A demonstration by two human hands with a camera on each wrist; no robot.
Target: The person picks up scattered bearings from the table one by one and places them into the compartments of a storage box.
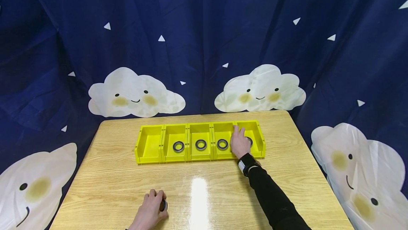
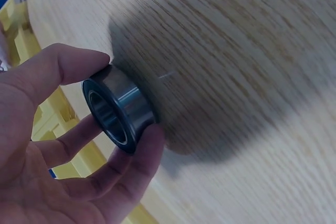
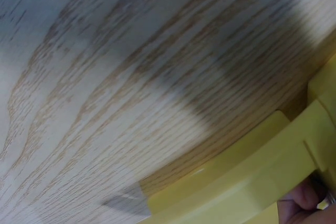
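Note:
Low on the left side of the table, my left hand (image 1: 149, 211) pinches a ball bearing (image 2: 119, 107) between the thumb and fingers. Its steel rim and dark face show in the left wrist view, tilted on edge close over the wood. My right hand (image 1: 240, 145) reaches into the rightmost part of a row of yellow bins (image 1: 150, 160). A bearing (image 1: 250, 141) there is partly hidden by that hand; I cannot tell whether the fingers grip it. The right wrist view catches only some fingers (image 3: 304, 195) behind a yellow wall, beside something shiny.
Single bearings lie flat in the second bin (image 1: 178, 146), the middle bin (image 1: 200, 145) and the fourth bin (image 1: 222, 144). The row stands toward the back of the wooden table (image 1: 114, 184). A dark blue curtain (image 1: 204, 45) with clouds hangs behind and at both sides.

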